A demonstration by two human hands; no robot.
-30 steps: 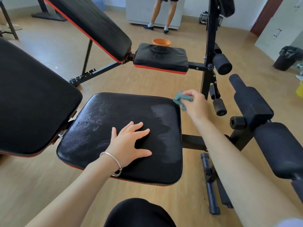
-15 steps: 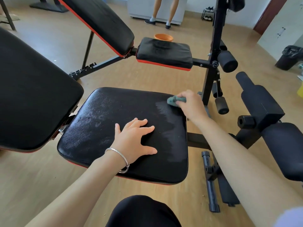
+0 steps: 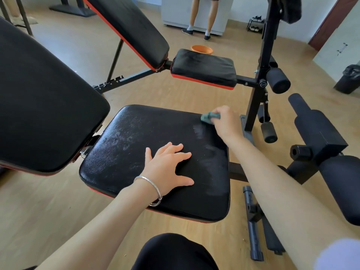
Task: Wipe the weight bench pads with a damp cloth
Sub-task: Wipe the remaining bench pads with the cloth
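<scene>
The right hand grips a crumpled teal cloth pressed on the far right corner of the square, grainy black seat pad; the left hand rests flat there, fingers spread.

The seat pad lay open at centre-left. The left hand covered its lower middle; the right hand, gripping the cloth, its upper right corner. The backrest crowded the frame's left.
</scene>
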